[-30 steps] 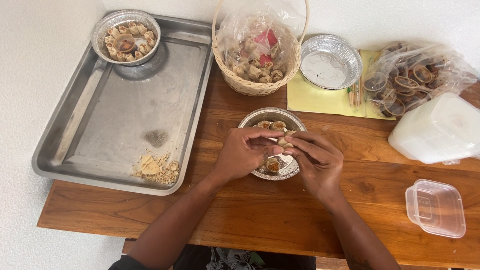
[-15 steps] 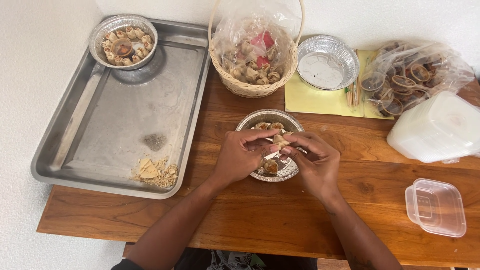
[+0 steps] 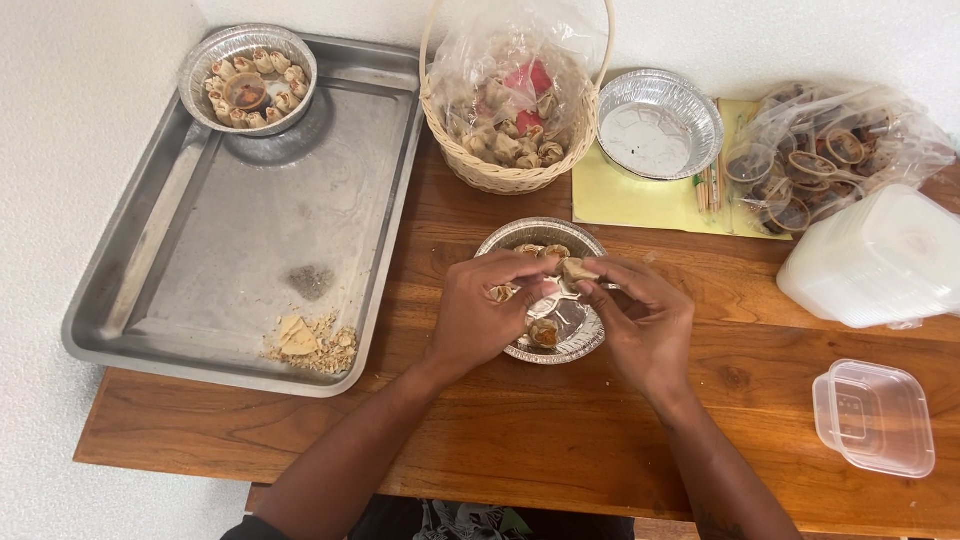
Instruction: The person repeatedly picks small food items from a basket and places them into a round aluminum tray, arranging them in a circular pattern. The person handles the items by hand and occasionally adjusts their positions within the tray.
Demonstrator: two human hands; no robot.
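On your left you have a big metal tray (image 3: 200, 290) lying on the wooden table (image 3: 560, 430), with a heap of crumbs (image 3: 310, 343) near its front edge. In its far corner you see a filled foil dish (image 3: 247, 65), small pastries ringed around a dark cup. Straight ahead stands a wicker basket (image 3: 510, 170) lined with a plastic bag of pastries. Beside it you have an empty foil dish (image 3: 658, 124) resting on a yellow sheet (image 3: 640, 205). To your right you find a clear bag of small cups (image 3: 830, 160), a stack of white lids (image 3: 885, 260), and one clear plastic container (image 3: 875, 415).
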